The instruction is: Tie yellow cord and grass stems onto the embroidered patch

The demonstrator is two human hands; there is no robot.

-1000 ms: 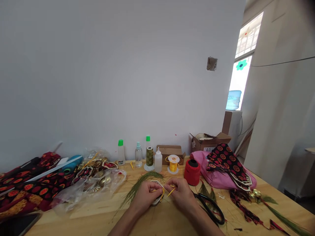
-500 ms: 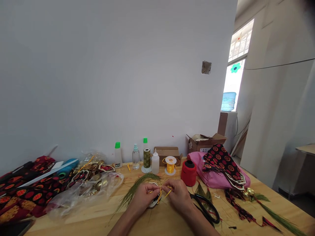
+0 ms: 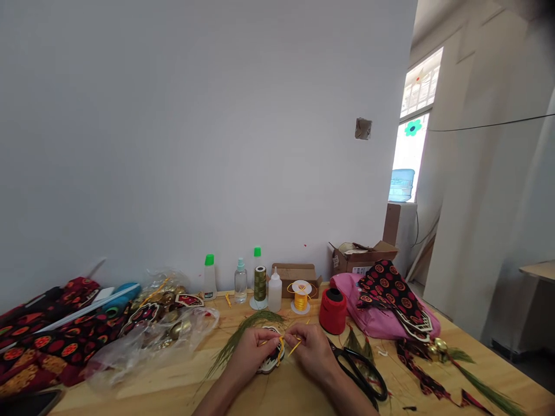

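My left hand and my right hand meet over the wooden table, both pinched on a thin yellow cord. Under the left fingers lies a small patterned fabric piece with a white edge, which that hand also presses. Green feather strands fan out just behind the left hand. Black scissors lie on the table right beside my right wrist.
Along the wall stand green-capped bottles, a clear bottle, an olive thread cone, a yellow cord spool and a red thread spool. Patterned cloth and a plastic bag fill the left; pink fabric lies right.
The view has shifted slightly; my hands stay together on the yellow cord, with only small finger movements.
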